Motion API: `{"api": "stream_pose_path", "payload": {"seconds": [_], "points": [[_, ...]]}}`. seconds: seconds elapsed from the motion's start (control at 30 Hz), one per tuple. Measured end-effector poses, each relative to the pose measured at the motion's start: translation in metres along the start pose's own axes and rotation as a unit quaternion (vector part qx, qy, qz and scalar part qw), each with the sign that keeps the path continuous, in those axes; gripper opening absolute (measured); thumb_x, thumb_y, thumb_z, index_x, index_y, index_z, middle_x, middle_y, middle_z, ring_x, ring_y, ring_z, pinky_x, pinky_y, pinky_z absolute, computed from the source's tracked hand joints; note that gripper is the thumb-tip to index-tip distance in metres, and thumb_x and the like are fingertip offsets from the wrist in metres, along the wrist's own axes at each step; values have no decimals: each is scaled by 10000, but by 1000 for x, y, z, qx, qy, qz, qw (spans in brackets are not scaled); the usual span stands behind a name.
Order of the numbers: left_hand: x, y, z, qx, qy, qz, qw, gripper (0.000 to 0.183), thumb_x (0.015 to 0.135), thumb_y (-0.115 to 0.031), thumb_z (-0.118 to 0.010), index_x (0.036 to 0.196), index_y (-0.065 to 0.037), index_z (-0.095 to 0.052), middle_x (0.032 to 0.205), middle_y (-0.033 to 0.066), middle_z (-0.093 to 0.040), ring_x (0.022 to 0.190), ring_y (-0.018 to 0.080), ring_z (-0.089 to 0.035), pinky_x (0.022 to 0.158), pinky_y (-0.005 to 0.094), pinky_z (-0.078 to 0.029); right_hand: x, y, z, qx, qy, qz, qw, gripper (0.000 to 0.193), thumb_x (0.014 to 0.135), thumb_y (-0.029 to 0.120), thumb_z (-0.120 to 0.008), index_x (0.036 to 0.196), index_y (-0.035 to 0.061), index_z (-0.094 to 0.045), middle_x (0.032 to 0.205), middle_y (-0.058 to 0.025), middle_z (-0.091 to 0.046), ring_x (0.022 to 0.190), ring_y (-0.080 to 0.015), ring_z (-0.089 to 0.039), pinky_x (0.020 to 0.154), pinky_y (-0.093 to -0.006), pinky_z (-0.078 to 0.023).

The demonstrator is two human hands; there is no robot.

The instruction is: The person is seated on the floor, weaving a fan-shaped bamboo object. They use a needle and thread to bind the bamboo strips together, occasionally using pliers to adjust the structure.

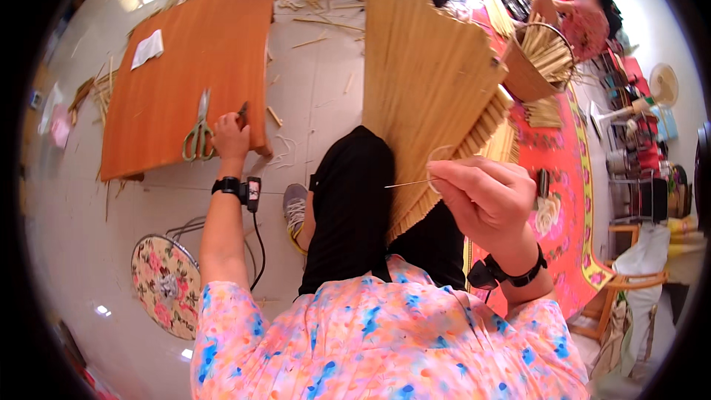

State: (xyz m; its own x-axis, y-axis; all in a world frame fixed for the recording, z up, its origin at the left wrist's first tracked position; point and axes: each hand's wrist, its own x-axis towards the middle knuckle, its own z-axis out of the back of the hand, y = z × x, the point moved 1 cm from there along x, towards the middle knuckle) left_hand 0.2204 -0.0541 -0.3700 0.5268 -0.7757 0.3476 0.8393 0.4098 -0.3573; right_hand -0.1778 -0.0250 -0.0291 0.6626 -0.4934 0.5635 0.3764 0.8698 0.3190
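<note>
My right hand [485,194] pinches a thin needle [406,184] between thumb and fingertips, its point toward the left. A pale loop [440,152], perhaps thread, shows beside those fingers. Below them a large straw-coloured pleated leaf or fan [426,67] leans over my lap and spreads away from me. My left hand [231,137] is at the near right corner of an orange-brown wooden table [185,44], fingers curled at a small dark tool [243,111] that they partly cover. Green-handled scissors [198,137] lie right beside that hand.
A white cloth [148,50] lies on the table. A round flowered stool [167,285] stands at the near left. To the right are a red flowered mat [552,244] and a basket [529,74] of straw strips, with another person [585,26] beside it. Straw scraps litter the floor.
</note>
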Motion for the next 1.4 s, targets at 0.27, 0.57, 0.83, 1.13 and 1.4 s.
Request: {"api": "stream_pose_path", "payload": {"seconds": [0.27, 0.57, 0.83, 1.13, 1.4], "points": [[1, -94, 67, -316, -43, -149, 936, 366, 813, -105, -686, 1167, -49, -611, 1126, 99, -565, 979, 241, -585, 837, 340, -486, -9, 13, 2, 53, -46, -72, 995, 150, 741, 9, -757, 883, 22, -709, 680, -86, -662, 536, -176, -632, 447, -261, -464], [-76, -256, 253, -631, 63, -336, 697, 293, 824, -66, -711, 1101, 12, -656, 1090, 155, -571, 931, 239, -615, 791, 324, -513, -12, 22, -2, 40, -83, -64, 994, 197, 719, -45, -755, 904, -5, -702, 730, -104, -683, 593, -194, -667, 503, -261, -512], [-87, -271, 246, -725, 55, -291, 622, 174, 827, 51, -677, 992, 15, -636, 1040, 160, -609, 829, 203, -639, 705, 252, -507, -27, 13, 7, -95, -102, 30, 990, 197, 754, 9, -728, 948, 5, -690, 805, -93, -700, 646, -190, -679, 540, -259, -526], [-67, -260, 243, -783, 271, -69, 556, 82, 990, -96, -501, 1036, -30, -519, 881, 78, -660, 662, 84, -599, 589, 197, -446, -16, -21, -3, 19, -245, -297, 923, 354, 772, 161, -759, 1059, -15, -650, 816, -70, -654, 612, -138, -584, 522, -241, -447], [-25, -232, 266, -803, 182, -90, 560, 127, 1001, -137, -480, 1030, -21, -523, 793, 53, -579, 583, 74, -498, 514, 195, -403, -9, -48, -21, -37, -208, -249, 945, 306, 691, 209, -789, 673, -1, -568, 594, -47, -476, 494, -111, -451, 449, -273, -364]]}}
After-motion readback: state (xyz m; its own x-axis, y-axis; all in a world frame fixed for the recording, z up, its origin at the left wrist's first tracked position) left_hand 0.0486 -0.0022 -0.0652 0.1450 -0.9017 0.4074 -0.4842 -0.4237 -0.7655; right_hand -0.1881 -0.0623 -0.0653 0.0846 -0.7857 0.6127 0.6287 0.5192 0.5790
